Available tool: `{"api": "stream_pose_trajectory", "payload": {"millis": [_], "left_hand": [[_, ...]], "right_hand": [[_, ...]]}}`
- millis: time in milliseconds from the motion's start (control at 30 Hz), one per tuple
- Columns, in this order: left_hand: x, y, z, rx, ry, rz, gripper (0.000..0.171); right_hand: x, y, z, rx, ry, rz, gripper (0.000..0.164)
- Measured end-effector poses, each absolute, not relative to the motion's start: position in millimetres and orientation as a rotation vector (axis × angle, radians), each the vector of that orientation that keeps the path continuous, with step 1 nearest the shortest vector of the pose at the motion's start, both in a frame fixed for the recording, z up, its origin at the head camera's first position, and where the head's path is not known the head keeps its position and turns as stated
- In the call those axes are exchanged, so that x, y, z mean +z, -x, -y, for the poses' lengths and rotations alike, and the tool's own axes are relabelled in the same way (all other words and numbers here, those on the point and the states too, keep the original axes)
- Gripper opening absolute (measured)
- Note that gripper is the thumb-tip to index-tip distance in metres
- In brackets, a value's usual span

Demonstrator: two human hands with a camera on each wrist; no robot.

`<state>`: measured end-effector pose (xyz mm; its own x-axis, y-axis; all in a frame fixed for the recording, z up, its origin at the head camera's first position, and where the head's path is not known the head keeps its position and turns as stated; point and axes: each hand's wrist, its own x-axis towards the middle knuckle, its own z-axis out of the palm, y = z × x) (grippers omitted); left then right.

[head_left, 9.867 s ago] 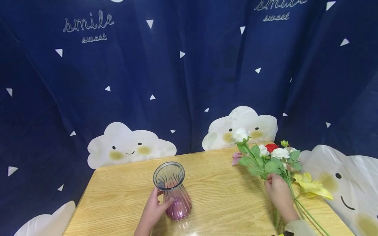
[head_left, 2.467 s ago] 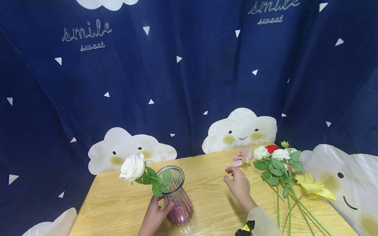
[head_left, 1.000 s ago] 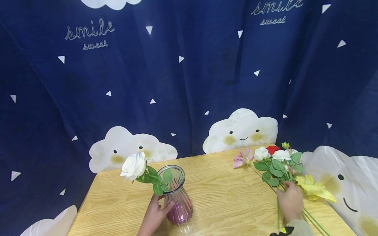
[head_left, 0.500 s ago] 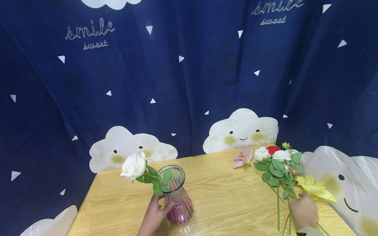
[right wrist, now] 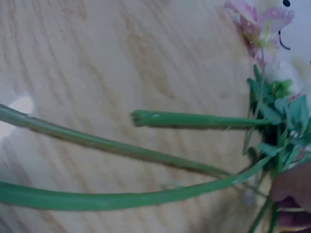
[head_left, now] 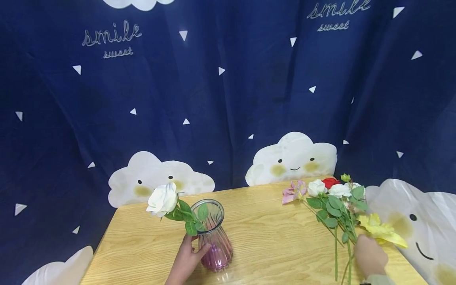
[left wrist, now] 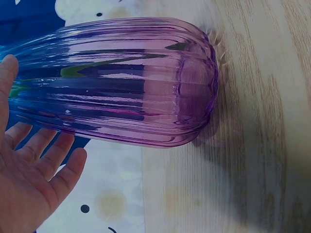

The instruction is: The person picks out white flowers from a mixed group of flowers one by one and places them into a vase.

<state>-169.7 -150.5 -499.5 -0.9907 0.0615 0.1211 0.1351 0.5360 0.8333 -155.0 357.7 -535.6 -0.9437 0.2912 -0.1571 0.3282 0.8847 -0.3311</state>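
My left hand (head_left: pixel 189 257) holds the ribbed glass vase (head_left: pixel 216 251), bluish at the top and purple below, with thumb and fingers around its side. One white rose (head_left: pixel 162 200) stands in the vase, its bloom leaning left over the rim. In the left wrist view the vase (left wrist: pixel 146 82) fills the upper part, its stem seen through the glass. At the right, my right hand (head_left: pixel 370 255) is down among the green stems (head_left: pixel 350 257), beside the yellow flower (head_left: pixel 381 229). In the right wrist view its curled fingers (right wrist: pixel 294 187) pinch at the stems, partly cut off by the frame.
A pile of artificial flowers lies at the table's right: a pink flower (head_left: pixel 295 192), white roses (head_left: pixel 316 187) and a red flower (head_left: pixel 330 182). Stems stretch toward the front edge. Behind the wooden table (head_left: pixel 270 237) hangs a dark blue curtain (head_left: pixel 228 99) with clouds.
Earlier the white rose was in my right hand; it now stands in the vase. My right hand went back to the pile and slid right along the stems. The left hand keeps its hold.
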Motion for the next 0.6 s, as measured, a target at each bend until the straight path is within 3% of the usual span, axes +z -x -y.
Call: {"api": "stream_pose_trajectory", "payload": {"millis": [367,600], "left_hand": [[-502.5,170.7,149.3,-1.475,0.193,2.67,0.068],[-500.8,170.3,149.3,-1.475,0.181,2.683,0.069]], "right_hand": [[-527.6,159.6,-354.9,-0.432,-0.451,-2.925,0.028],[-521.7,159.1,-348.3,-0.515,-0.422,-3.033,0.02]]}}
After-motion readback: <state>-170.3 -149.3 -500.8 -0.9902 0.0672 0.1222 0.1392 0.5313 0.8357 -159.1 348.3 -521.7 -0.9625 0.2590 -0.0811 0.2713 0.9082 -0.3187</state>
